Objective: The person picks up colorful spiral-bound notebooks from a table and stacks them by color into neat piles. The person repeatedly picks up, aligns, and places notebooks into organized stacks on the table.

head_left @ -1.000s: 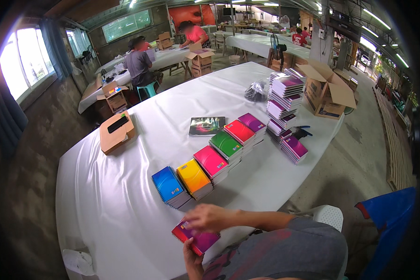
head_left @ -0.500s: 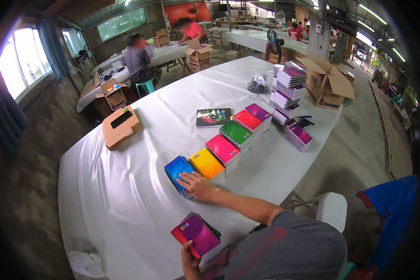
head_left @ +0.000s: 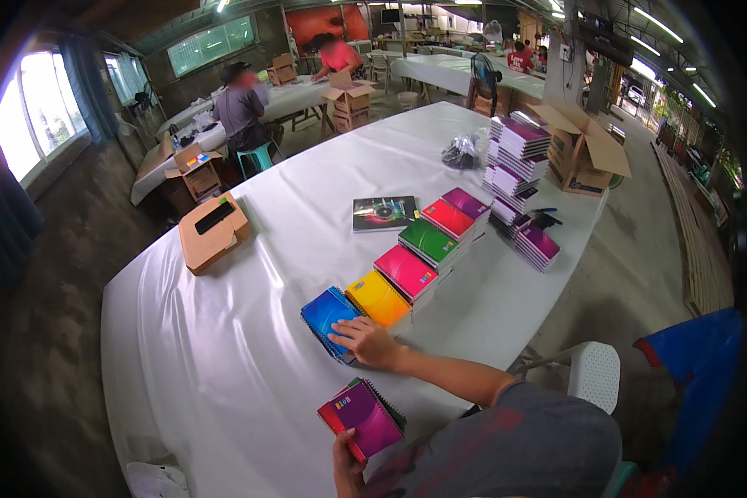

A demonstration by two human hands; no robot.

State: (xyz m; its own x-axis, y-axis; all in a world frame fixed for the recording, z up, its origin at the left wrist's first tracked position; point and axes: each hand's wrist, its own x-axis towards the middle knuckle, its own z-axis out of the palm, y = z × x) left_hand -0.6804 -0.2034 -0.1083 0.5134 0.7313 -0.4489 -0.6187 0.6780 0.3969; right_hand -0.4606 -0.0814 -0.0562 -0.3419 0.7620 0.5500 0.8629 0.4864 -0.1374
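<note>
My left hand (head_left: pixel 350 461) grips a small bundle of spiral notebooks (head_left: pixel 363 422), a purple-and-red cover on top and a green edge showing behind. My right hand (head_left: pixel 367 340) rests with fingers spread over the blue spiral notebooks (head_left: pixel 328 314), the lowest stack of a slanting row; its thumb is hard to make out. Beside it lie yellow notebooks (head_left: pixel 378 299), followed up the row by pink notebooks (head_left: pixel 406 273), green notebooks (head_left: pixel 428 241), red notebooks (head_left: pixel 448 217) and purple notebooks (head_left: pixel 466 202).
Tall notebook stacks (head_left: pixel 519 158) stand beyond the row, near an open carton (head_left: pixel 585 149). A dark-covered book (head_left: pixel 384 213) and a plastic bag (head_left: pixel 463 153) lie on the white-covered table (head_left: pixel 249 365). A phone (head_left: pixel 214 217) sits on a flat cardboard box (head_left: pixel 216 242). White chair (head_left: pixel 595 378) at right.
The view has shifted slightly, so most things sit a little differently in the picture. My right hand has slid toward the near right edge of the blue stack; my left still holds its notebooks.
</note>
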